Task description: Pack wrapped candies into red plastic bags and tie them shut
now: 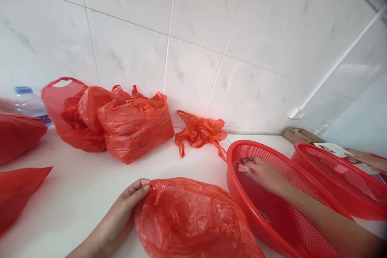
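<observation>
My left hand (132, 202) is closed on the rim of a thin red plastic bag (193, 217), whose mouth gapes open toward me. Inside a red mesh basket (242, 193), just right of the bag, my right hand (263, 174) pinches a small whitish piece (243, 168) with something dark beside it. Motion blurs these fingers, and the piece's kind is not clear. Another small dark item (264, 216) lies on the basket floor.
Filled red bags (136, 125) stand along the tiled wall, with a crumpled red bag (201, 130) beside them. A plastic bottle (28, 100) is at far left. Another person's hand (367, 159) is over a second red basket (338, 169), near a cardboard box (302, 135).
</observation>
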A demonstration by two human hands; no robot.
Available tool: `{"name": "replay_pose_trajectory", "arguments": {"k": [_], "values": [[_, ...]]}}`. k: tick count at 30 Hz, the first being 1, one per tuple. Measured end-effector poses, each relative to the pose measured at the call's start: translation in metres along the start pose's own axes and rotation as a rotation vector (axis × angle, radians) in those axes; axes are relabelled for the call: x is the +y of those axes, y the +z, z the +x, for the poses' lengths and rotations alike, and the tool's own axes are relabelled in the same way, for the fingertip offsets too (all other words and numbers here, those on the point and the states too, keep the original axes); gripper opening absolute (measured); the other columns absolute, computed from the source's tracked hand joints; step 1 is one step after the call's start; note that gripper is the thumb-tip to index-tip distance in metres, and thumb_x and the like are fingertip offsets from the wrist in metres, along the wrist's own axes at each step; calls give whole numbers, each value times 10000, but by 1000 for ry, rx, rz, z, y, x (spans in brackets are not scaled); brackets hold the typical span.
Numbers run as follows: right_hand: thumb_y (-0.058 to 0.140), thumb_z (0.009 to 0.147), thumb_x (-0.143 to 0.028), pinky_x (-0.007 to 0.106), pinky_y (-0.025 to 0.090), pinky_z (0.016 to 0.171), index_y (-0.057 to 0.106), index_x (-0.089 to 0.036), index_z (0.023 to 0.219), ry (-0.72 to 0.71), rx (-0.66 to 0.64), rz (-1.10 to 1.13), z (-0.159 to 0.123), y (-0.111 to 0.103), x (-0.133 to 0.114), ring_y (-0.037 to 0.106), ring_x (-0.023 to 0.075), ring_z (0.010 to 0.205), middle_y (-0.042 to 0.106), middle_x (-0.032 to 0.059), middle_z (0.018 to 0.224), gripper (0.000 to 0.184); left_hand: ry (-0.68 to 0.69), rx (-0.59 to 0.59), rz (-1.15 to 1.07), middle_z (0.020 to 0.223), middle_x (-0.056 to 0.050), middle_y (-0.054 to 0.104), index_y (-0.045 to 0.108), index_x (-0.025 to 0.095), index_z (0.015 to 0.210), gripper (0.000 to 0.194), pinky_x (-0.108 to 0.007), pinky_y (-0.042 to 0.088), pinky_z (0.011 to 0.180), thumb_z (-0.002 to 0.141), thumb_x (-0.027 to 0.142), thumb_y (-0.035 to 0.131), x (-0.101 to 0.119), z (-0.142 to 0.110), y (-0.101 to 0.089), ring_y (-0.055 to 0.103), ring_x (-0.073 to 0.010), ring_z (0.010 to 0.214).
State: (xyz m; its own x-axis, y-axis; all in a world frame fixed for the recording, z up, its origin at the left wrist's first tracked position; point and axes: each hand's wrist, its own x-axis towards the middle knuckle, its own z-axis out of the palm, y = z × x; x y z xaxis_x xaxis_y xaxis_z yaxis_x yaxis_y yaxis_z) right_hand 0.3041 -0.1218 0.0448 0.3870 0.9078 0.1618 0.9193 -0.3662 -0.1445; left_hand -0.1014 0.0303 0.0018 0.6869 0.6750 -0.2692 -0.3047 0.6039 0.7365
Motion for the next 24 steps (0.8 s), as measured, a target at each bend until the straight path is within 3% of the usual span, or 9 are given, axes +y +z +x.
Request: {"name": "replay_pose_trajectory", "arguments": {"k": [2, 4, 7, 10, 13, 16, 18, 21, 24], "values": [[477, 883, -417, 371, 454, 897, 617, -257, 1175, 26, 49, 41, -5, -22, -16, 572, 244, 1028, 573, 90, 1153, 361, 1, -22, -16, 767, -16, 650, 585, 186, 791, 167, -247, 475, 641, 809, 319, 684, 0, 2, -3, 630, -152, 688], [452, 898, -458, 380, 450, 924, 535, -290, 1266, 9, 93, 131, -17, -47, -48, 546, 251, 1080, 554, 79, 1183, 413, 5, -36, -23, 773, -20, 650, 580, 184, 791, 161, -250, 473, 647, 830, 316, 663, -1, 3, -4, 627, -151, 693], [497, 891, -433, 312, 505, 803, 555, -341, 1209, -205, -72, 269, -45, -76, -120, 580, 222, 990, 558, 43, 1137, 336, 7, -49, -29, 763, -21, 646, 569, 183, 787, 160, -252, 469, 638, 851, 313, 637, -2, 3, -4, 619, -147, 678], [606, 824, -342, 262, 517, 653, 665, -331, 951, -496, -368, 215, -70, -78, -189, 607, 175, 775, 571, 21, 963, 141, 29, -44, -43, 740, -17, 640, 561, 178, 778, 164, -241, 464, 625, 855, 303, 634, -4, 2, -3, 604, -131, 649], [618, 827, -319, 265, 528, 635, 678, -332, 947, -660, -391, 28, -74, -55, -226, 616, 173, 735, 577, 32, 970, 135, 50, -47, -31, 719, -14, 637, 551, 173, 759, 175, -235, 460, 615, 854, 293, 636, -5, 1, -4, 596, -123, 629], [656, 795, -256, 314, 530, 809, 650, -345, 1097, -641, -283, 7, -62, -36, -229, 618, 222, 928, 582, 48, 1096, 315, 49, -41, -1, 717, -16, 643, 547, 174, 760, 183, -233, 457, 601, 851, 304, 640, -6, 2, -6, 595, -124, 618], [620, 811, -235, 327, 517, 855, 585, -369, 1213, -545, -252, 53, -52, -39, -216, 606, 229, 996, 582, 44, 1147, 426, 46, -32, 17, 736, -22, 653, 553, 176, 778, 187, -228, 453, 590, 841, 321, 651, -7, 3, -7, 595, -124, 618], [492, 890, -352, 351, 513, 845, 558, -367, 1214, -271, -170, 111, -43, -60, -177, 626, 216, 980, 610, 26, 1155, 331, 45, -29, 42, 764, -33, 663, 559, 175, 796, 201, -226, 448, 577, 827, 343, 665, -7, 4, -10, 593, -126, 621], [455, 887, -434, 388, 501, 839, 610, -310, 1134, 17, -16, 20, -41, -77, -121, 626, 253, 1029, 635, 48, 1197, 317, 37, -38, 55, 758, -27, 657, 549, 179, 798, 206, -228, 451, 572, 838, 353, 652, -6, 4, -11, 585, -124, 618]]}}
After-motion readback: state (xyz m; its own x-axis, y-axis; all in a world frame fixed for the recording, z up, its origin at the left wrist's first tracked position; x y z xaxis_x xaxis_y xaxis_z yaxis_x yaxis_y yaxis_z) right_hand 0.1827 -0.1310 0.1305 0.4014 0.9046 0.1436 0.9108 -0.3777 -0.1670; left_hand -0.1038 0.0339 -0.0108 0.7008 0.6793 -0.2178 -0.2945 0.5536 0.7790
